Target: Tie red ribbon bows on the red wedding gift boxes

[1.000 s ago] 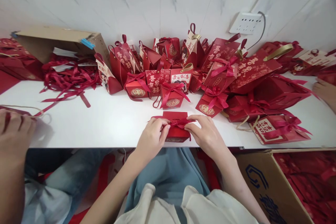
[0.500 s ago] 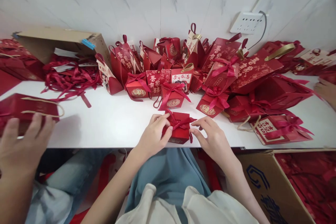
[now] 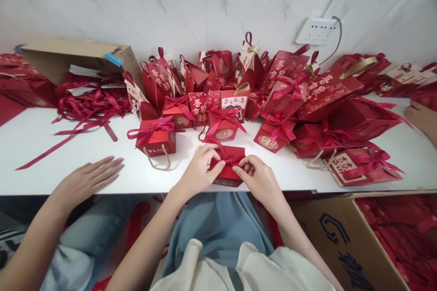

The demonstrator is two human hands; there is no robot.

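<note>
A small red gift box (image 3: 228, 181) sits at the table's front edge, directly before me. Across its top runs a crimson ribbon (image 3: 229, 158), crossed or knotted in the middle. My left hand (image 3: 200, 170) is closed at the box's left side, thumb and fingers pinching the ribbon near the knot. From the right, my right hand (image 3: 260, 176) pinches the ribbon by the box's right edge. Its curled fingers partly hide the ribbon's end. Just behind stands another red box (image 3: 223, 129) with a tied bow.
Several red gift boxes line the marble-patterned wall. A co-worker's hand (image 3: 88, 177) rests flat at left, near a rope-handled box (image 3: 157, 138). Behind it lies a ribbon pile (image 3: 90, 100) by a cardboard carton (image 3: 126, 54). Another carton (image 3: 327, 232) stands below right; another person's hand (image 3: 421, 118) shows far right.
My right hand has moved left, closing on the ribbon beside the box. The co-worker's rope-handled box now stands left of centre on the table, released, and that hand lies flat.
</note>
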